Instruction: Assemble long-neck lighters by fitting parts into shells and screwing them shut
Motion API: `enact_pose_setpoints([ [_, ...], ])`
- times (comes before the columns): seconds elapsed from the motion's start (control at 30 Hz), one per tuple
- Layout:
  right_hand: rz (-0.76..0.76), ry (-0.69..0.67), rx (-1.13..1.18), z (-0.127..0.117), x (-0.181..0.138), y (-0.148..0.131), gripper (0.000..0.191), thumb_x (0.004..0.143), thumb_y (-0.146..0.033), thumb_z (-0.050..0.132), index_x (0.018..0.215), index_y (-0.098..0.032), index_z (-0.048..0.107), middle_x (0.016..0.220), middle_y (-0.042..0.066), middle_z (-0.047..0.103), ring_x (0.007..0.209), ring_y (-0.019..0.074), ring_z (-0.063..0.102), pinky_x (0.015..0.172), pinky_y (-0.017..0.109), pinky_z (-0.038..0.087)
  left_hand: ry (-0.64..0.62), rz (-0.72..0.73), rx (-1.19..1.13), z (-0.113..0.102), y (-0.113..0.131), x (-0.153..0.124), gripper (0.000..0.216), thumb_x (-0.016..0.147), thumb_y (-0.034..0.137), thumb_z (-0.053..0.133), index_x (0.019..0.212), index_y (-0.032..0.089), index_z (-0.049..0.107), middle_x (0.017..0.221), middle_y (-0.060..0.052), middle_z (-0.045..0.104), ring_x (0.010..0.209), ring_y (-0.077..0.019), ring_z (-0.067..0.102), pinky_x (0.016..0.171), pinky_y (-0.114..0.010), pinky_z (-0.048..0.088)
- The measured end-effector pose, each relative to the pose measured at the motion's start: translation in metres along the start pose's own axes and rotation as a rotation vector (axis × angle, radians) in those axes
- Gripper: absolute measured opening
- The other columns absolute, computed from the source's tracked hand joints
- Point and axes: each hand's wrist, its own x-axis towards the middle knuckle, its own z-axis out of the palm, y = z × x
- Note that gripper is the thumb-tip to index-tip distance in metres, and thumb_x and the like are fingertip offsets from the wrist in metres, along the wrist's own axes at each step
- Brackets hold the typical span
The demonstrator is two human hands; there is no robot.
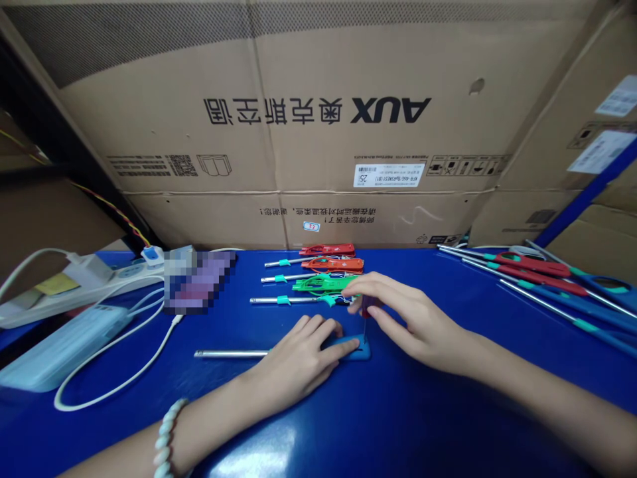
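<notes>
My left hand (308, 348) is closed over a blue plastic handle (365, 349) on the blue table, its index finger stretched along the top. A silver metal rod (231, 354) sticks out of the handle to the left. Above the handle's right end, my right hand (415, 318) grips a small screwdriver (365, 310) by its dark red handle. The thin shaft points straight down, with its tip at the blue handle. My fingers partly hide the screwdriver's grip. Just behind lie a green handle (318, 284), an orange handle (333, 265) and a red handle (328, 250), with metal rods and loose wires.
Several rods with red and blue handles (537, 265) lie at the right. At the left are a light blue power bank (64, 348), a white cable (119, 388), a power strip (124, 272) and a blurred-out purple item (202, 282). A cardboard wall (308, 53) closes off the back.
</notes>
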Motion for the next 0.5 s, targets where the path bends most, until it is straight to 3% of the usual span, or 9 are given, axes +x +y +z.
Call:
enact_pose_setpoints([
  [0.07,0.005,-0.004,0.005,0.000,0.000,0.002,0.021,0.095,-0.014,0.040,0.112,-0.018,0.053,0.095,0.008,0.061,0.087,0.0180,0.059,0.076,0.031,0.051,-0.010,-0.002,0.003,0.000,0.000,0.000,0.040,0.097,0.018,0.040,0.135,0.027,0.043,0.114,-0.009,0.050,0.099,-0.0233,0.047,0.084,-0.038,0.042],
  [0.17,-0.024,0.096,-0.198,0.007,-0.002,0.008,0.011,0.094,-0.022,0.047,0.094,-0.016,0.055,0.083,0.008,0.059,0.073,0.0185,0.057,0.062,0.030,0.050,-0.031,-0.006,0.008,0.000,0.000,0.000,0.040,0.097,0.018,0.040,0.136,0.027,0.042,0.114,-0.009,0.049,0.099,-0.0238,0.047,0.084,-0.039,0.043],
  [0.27,-0.032,0.114,-0.294,0.009,-0.002,0.009,0.014,0.094,-0.023,0.045,0.099,-0.014,0.055,0.088,0.011,0.061,0.078,0.0215,0.060,0.066,0.033,0.051,-0.043,-0.011,0.017,0.000,0.000,0.000,0.040,0.097,0.018,0.040,0.136,0.028,0.043,0.114,-0.009,0.049,0.098,-0.0232,0.047,0.084,-0.039,0.043],
  [0.37,0.061,0.002,-0.047,0.002,0.001,0.004,0.029,0.093,-0.012,0.039,0.120,-0.017,0.049,0.107,0.011,0.061,0.095,0.0203,0.060,0.080,0.035,0.051,-0.032,-0.010,0.018,0.000,0.000,-0.001,0.041,0.097,0.018,0.040,0.136,0.028,0.042,0.113,-0.009,0.050,0.097,-0.0226,0.047,0.084,-0.038,0.043],
  [0.43,0.123,-0.068,0.140,-0.002,0.003,0.002,0.033,0.092,-0.008,0.038,0.121,-0.020,0.049,0.103,0.007,0.063,0.091,0.0166,0.062,0.079,0.031,0.052,-0.025,-0.006,0.013,0.000,0.000,-0.001,0.041,0.097,0.019,0.040,0.136,0.028,0.042,0.113,-0.009,0.050,0.098,-0.0228,0.047,0.083,-0.038,0.043],
  [0.5,0.131,-0.055,0.168,-0.001,0.002,0.004,0.026,0.092,-0.009,0.042,0.112,-0.021,0.053,0.092,0.004,0.064,0.083,0.0153,0.062,0.074,0.028,0.052,-0.028,-0.008,0.008,0.000,0.000,-0.001,0.041,0.097,0.019,0.040,0.137,0.028,0.042,0.114,-0.009,0.049,0.099,-0.0232,0.046,0.083,-0.038,0.043],
])
